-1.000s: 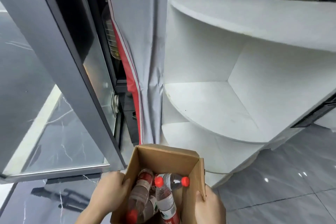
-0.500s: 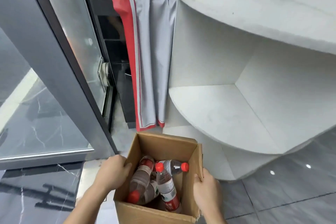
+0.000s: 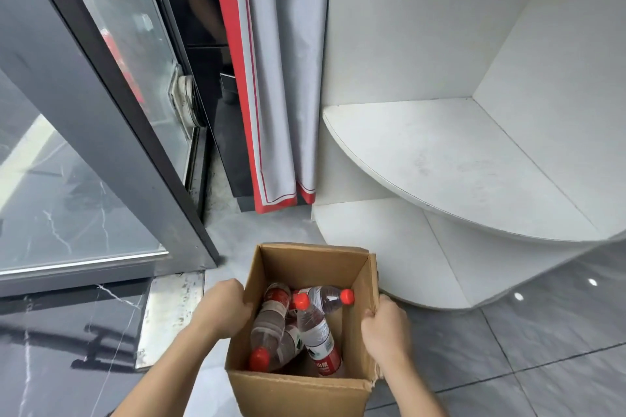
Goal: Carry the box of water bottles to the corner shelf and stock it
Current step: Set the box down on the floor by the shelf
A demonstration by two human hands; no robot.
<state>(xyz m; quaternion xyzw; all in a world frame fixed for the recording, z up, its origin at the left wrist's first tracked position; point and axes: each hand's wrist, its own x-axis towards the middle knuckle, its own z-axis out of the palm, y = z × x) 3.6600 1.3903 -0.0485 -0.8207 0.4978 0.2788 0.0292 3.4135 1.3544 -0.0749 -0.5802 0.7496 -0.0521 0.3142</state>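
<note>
Lower now than half a second back, box (image 3: 305,379) dropping toward the floor (image 3: 525,349), shelf boards climbing higher in the head view. Still gripped on both sides: left hand (image 3: 222,310) curled over the left wall's top edge, right hand (image 3: 384,325) clamped on the right wall near its far corner, fingers (image 3: 370,314) hooked over the rim. Both hands closed firmly on cardboard, nothing else held.

Inside, water bottles (image 3: 316,332) lying loose, red caps pointing every which way. One stretched crosswise at the far end, cap toward the right wall. Two more running near to far, one with its cap up by the crosswise bottle, another with its cap down at the near left corner. Exact count hard to call, bottles overlapping.

Corner shelf (image 3: 440,159) sitting ahead and to the right, both visible boards bare, curved front of the bottom board just beyond the box's far right corner. Grey and red curtain (image 3: 281,78) hanging straight ahead, glass door (image 3: 84,145) off to the left.

Key relation for the coming move: shelf on the right-hand side, so right hand the nearer one for stocking. Crosswise bottle's cap practically beside those right fingers, a likely first pick once the box is let go. Box probably needing to settle flat on the floor first.
</note>
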